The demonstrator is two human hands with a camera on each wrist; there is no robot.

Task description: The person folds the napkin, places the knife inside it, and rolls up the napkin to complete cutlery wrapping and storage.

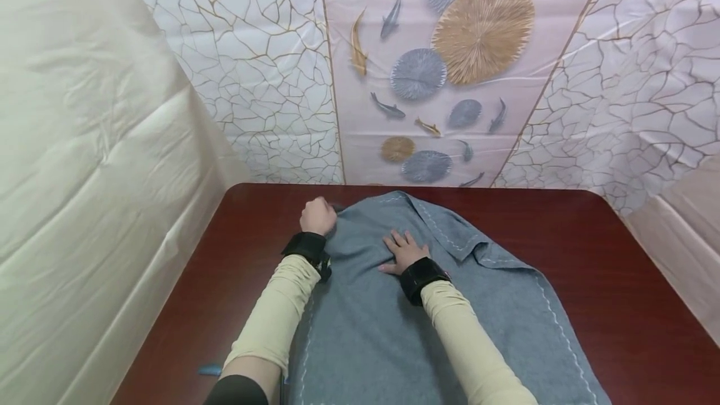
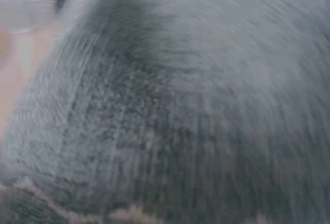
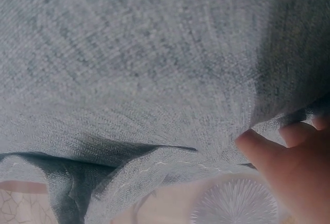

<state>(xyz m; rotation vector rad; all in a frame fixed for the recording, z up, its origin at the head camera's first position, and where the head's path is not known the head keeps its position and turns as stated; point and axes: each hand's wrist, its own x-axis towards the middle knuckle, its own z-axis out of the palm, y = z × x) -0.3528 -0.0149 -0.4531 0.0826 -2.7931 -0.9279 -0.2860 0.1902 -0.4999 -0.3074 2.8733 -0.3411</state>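
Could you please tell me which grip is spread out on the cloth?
The right grip, its fingers fanned over the grey-blue cloth; the left grip is curled at the cloth's far-left edge.

A: How does the grey cloth [image 1: 365,330] look to you?
B: Matt and coarsely woven; up close you can see the rough threads, and pale thread stitching runs along its hem [image 1: 562,330].
A: And your tabletop [image 1: 590,249]?
B: Smooth, dark wood or a wood-look finish, faintly glossy.
A: Your sleeves [image 1: 270,311] seem to be soft, wrinkled matt fabric.
B: Your black wristbands [image 1: 304,244] look dull too, while the cream drape [image 1: 112,111] shows a creased satin sheen and the printed backdrop [image 1: 281,67] is thin sheeting with glossy streaks
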